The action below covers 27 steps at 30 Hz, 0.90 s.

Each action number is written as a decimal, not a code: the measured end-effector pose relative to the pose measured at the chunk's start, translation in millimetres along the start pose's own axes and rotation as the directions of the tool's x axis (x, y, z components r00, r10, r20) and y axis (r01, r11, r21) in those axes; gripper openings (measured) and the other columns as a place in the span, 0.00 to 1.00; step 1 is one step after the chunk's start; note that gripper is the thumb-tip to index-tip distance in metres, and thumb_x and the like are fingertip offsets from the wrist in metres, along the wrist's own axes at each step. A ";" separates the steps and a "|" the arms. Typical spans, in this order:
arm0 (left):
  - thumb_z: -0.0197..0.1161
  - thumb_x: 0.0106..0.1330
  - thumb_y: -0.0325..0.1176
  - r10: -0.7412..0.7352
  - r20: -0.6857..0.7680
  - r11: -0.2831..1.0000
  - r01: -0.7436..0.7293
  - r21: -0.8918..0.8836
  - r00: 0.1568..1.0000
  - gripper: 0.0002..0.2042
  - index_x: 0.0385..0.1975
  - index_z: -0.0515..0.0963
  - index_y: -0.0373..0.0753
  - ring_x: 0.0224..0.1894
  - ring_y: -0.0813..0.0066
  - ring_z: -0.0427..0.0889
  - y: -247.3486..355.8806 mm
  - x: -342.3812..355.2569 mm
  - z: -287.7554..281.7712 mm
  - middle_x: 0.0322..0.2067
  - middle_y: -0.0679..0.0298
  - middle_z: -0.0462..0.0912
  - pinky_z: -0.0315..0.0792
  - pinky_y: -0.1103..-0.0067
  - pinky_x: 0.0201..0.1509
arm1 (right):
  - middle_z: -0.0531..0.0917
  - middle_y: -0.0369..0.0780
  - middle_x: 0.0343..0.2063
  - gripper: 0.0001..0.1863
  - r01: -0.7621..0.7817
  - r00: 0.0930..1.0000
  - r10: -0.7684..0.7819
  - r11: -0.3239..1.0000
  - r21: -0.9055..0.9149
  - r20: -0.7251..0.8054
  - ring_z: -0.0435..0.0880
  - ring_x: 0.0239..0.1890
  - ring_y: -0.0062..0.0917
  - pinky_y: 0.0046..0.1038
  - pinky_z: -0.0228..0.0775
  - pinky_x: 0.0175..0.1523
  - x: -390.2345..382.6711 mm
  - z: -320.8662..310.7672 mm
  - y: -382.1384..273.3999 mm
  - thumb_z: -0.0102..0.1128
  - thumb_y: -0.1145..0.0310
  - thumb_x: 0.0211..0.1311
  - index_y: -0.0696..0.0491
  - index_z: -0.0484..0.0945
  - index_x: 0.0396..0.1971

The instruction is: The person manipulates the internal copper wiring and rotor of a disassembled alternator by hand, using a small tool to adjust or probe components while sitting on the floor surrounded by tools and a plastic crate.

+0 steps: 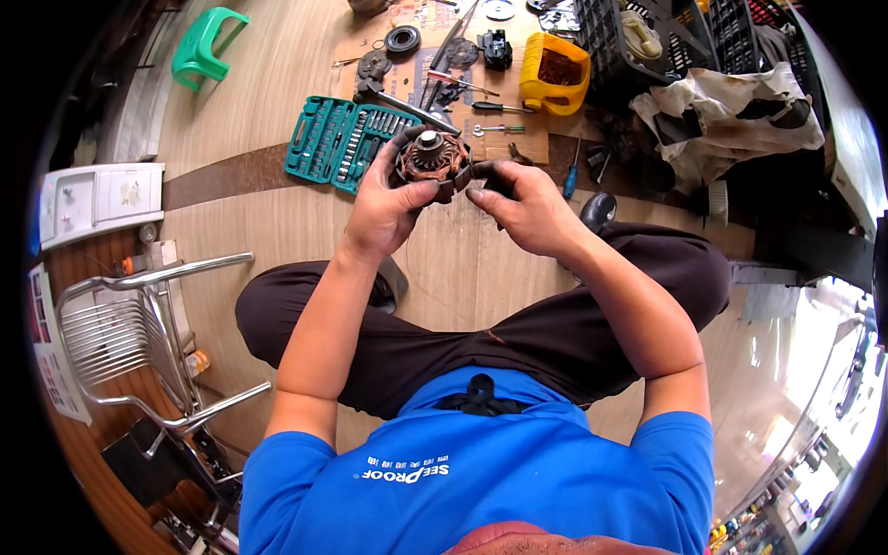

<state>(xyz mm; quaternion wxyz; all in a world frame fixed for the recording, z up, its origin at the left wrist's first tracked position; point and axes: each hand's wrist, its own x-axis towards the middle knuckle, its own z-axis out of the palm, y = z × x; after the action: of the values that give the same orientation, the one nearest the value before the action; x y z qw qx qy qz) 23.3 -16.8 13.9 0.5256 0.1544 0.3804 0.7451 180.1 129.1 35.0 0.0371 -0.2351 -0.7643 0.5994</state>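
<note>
A motor rotor point(435, 159) with copper windings and a bright metal shaft end is held up in front of me, shaft end upward. My left hand point(387, 199) wraps round its left side, the thumb lying along the near edge. At the rotor's right edge, my right hand point(529, 205) has its thumb and bent index finger closed in on the rim. Dark grime marks the fingers. Just beyond the rotor lies a green socket set case point(319, 139), opened out, with rows of sockets in it. A hammer point(407, 104) lies by the case.
Cardboard point(532, 146) on the floor carries screwdrivers point(499, 107), a black pulley point(401, 40) and other parts. A cut yellow jug point(555, 76) and black crates point(638, 46) stand far right. A green stool point(205, 46) is far left, a metal chair point(120, 333) nearer left.
</note>
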 end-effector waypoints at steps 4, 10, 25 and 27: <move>0.74 0.47 0.18 0.077 -0.061 0.982 -0.065 0.177 0.995 0.42 0.64 0.58 0.31 0.57 0.66 0.75 -1.5 0.3 7.3 0.56 0.55 0.72 0.73 0.73 0.60 | 0.83 0.51 0.30 0.14 0.055 0.999 -0.055 0.998 0.021 -0.003 0.83 0.33 0.36 0.34 0.73 0.42 -1.9 0.0 0.0 0.63 0.68 0.60 0.59 0.80 0.42; 0.76 0.44 0.20 0.202 -0.003 0.882 -0.180 0.436 0.979 0.44 0.64 0.58 0.32 0.59 0.68 0.72 1.0 2.1 4.7 0.57 0.57 0.70 0.69 0.73 0.64 | 0.82 0.53 0.30 0.12 0.145 0.989 -0.145 0.987 -0.068 0.008 0.82 0.34 0.45 0.37 0.73 0.41 -6.4 -8.9 -6.6 0.63 0.67 0.59 0.60 0.80 0.38; 0.77 0.41 0.26 0.062 0.088 0.946 -0.087 0.311 0.994 0.46 0.64 0.58 0.29 0.61 0.61 0.72 8.4 2.8 6.5 0.58 0.51 0.70 0.68 0.69 0.66 | 0.79 0.47 0.30 0.07 0.169 0.899 -0.374 0.776 -0.608 -0.228 0.81 0.35 0.44 0.41 0.73 0.42 -1.9 -56.3 -1.7 0.52 0.72 0.59 0.54 0.77 0.35; 0.77 0.41 0.26 0.062 0.089 0.940 -0.088 0.329 0.994 0.46 0.64 0.58 0.29 0.61 0.60 0.72 8.1 3.7 6.6 0.58 0.51 0.70 0.68 0.69 0.65 | 0.79 0.46 0.30 0.08 0.140 0.913 -0.348 0.754 -0.642 -0.210 0.82 0.35 0.42 0.40 0.74 0.41 -5.0 -58.6 -5.5 0.50 0.72 0.59 0.53 0.78 0.35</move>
<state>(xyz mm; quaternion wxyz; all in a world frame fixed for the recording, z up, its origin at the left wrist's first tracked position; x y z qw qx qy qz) 20.6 -12.0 23.5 0.4776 0.2838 0.4740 0.6832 202.6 178.8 57.5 0.1599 -0.2241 -0.9249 0.2621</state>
